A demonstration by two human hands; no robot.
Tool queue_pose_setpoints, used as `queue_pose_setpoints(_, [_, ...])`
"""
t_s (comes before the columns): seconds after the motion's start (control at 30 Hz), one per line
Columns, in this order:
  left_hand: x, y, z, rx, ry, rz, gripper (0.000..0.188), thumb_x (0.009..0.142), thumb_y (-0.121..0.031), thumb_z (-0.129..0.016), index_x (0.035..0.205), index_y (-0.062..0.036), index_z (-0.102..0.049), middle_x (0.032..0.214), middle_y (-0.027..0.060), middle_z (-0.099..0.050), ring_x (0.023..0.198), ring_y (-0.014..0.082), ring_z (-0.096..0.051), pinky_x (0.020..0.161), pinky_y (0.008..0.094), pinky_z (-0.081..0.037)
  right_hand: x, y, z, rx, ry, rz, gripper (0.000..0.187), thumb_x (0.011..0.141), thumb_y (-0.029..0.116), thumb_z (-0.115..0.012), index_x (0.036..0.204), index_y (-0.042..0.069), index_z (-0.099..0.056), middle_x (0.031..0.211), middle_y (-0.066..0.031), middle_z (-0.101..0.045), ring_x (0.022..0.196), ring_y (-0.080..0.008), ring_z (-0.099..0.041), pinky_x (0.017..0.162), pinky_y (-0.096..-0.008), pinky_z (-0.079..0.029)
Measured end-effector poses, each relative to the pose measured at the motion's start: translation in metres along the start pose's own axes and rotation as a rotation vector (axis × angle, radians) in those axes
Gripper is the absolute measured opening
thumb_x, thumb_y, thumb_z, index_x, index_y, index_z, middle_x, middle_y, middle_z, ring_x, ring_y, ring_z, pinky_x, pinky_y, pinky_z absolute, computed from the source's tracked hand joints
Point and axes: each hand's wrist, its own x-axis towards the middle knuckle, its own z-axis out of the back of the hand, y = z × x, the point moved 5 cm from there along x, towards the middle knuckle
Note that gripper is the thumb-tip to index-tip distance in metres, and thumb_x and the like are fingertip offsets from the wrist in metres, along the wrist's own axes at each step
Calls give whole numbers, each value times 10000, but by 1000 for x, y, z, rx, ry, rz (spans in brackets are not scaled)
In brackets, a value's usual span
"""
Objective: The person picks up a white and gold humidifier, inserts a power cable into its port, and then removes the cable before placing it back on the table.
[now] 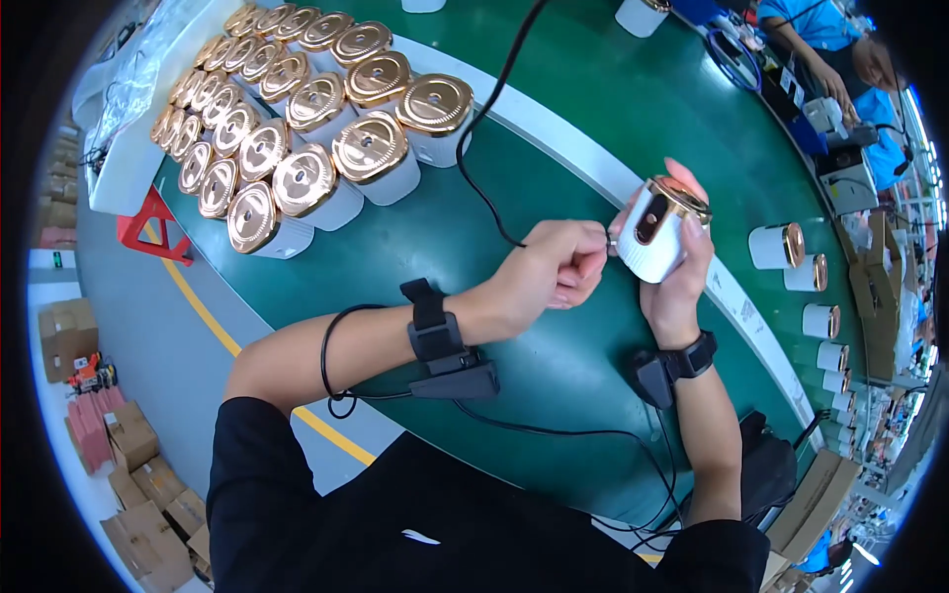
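Note:
In my right hand (682, 272) is a white rounded device (654, 247) with a shiny gold top and a dark oval panel on its side. It is tilted, its gold end pointing up and away. Close by on its left, my left hand (561, 265) is closed in a pinch at the end of a black cable (481, 188). The fingertips meet the device's lower left side, where a small plug end partly shows. Whether the plug sits inside the device I cannot tell. The cable hangs from above and runs down behind my left hand.
Several rows of like gold-topped white devices (361, 148) stand at the far left of the green table (395, 267). Past a pale rail (554, 128) is a green belt with more devices (776, 245). Black wires trail from straps on my wrists. A co-worker in blue (820, 59) is at far right.

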Motion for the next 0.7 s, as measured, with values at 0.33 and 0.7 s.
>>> queue_pose_setpoints(0.33, [1, 4, -7, 103, -36, 127, 341, 979, -262, -361, 676, -106, -333, 554, -32, -247, 472, 77, -212, 451, 259, -153, -9, 4, 1, -202, -31, 88, 679, 816, 358, -636, 1346, 3, -401, 1112, -148, -587, 976, -208, -602, 874, -323, -485])
queue_pose_setpoints(0.7, [1, 1, -5, -11, -9, 212, 361, 993, -279, -373, 672, -120, -328, 539, -41, -225, 468, 77, -184, 446, 266, -127, -8, 1, 1, -264, -51, 139, 542, 865, 249, -662, 1309, 38, -433, 1063, -92, -579, 914, -145, -578, 802, -268, -479])
